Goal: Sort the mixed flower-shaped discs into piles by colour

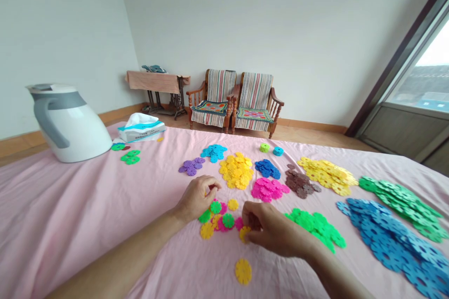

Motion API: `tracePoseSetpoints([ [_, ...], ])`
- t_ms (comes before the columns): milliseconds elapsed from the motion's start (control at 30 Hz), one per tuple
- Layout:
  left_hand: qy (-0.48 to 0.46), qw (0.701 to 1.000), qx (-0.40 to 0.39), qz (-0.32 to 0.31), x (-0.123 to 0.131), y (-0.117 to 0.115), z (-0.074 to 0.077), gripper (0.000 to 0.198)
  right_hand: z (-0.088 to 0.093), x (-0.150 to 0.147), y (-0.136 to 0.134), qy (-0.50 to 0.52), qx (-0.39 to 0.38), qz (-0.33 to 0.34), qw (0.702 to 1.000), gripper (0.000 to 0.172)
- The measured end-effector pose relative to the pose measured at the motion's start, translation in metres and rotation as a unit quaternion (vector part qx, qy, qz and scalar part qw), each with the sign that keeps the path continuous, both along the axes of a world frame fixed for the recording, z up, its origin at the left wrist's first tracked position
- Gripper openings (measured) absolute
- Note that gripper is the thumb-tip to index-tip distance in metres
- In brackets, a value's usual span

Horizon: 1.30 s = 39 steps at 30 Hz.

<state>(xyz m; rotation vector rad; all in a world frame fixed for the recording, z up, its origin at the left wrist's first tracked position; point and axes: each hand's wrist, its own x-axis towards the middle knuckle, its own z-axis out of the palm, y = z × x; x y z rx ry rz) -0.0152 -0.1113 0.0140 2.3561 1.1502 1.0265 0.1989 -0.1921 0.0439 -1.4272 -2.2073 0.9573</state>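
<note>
My left hand point(200, 195) is closed, its fingers curled above the near middle of the cloth; a trace of yellow shows by the palm, but what it holds is hidden. Closed too, my right hand point(264, 226) has its fingertips on a yellow snowflake disc point(244, 234), partly covering it. Between and below the hands lies a small mixed pile of notched plastic discs: green point(228, 220), pink point(239, 223) and yellow point(206, 231). One yellow disc point(233, 204) lies between the hands, and another yellow disc point(243, 271) rests alone nearer to me.
Sorted disc heaps surround my hands: purple point(191, 167), yellow point(236, 171), pink point(269, 189), brown point(300, 183), bright green point(317, 227) and blue point(396, 238). A white jug point(75, 126) and tissue pack point(141, 130) stand left. Two chairs point(219, 98) are against the wall.
</note>
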Motion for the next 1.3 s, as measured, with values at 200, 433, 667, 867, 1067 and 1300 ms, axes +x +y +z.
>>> tracePoseSetpoints([
  [200,0.003,1.000,0.001,-0.003,0.000,0.001,-0.001,0.022,-0.007,0.012,0.006,0.091,-0.079,-0.007,0.993,0.011],
  [433,0.004,1.000,0.003,0.000,0.001,-0.001,0.001,0.023,-0.014,0.003,0.024,0.287,0.012,-0.175,0.942,0.009],
  [667,0.010,1.000,0.006,-0.002,0.000,0.000,-0.001,0.021,-0.009,0.000,0.013,0.176,0.006,-0.076,0.982,0.009],
  [867,0.003,1.000,0.004,-0.002,0.000,0.000,-0.002,0.021,0.004,0.001,-0.010,0.022,-0.071,0.109,0.991,0.013],
  [1067,0.007,1.000,0.006,0.000,0.000,0.001,-0.002,0.022,0.009,-0.004,-0.016,-0.071,0.002,0.159,0.985,0.030],
  [1300,-0.002,1.000,0.004,0.006,0.000,0.001,0.000,0.022,0.004,0.002,-0.013,-0.014,-0.094,0.148,0.984,0.014],
])
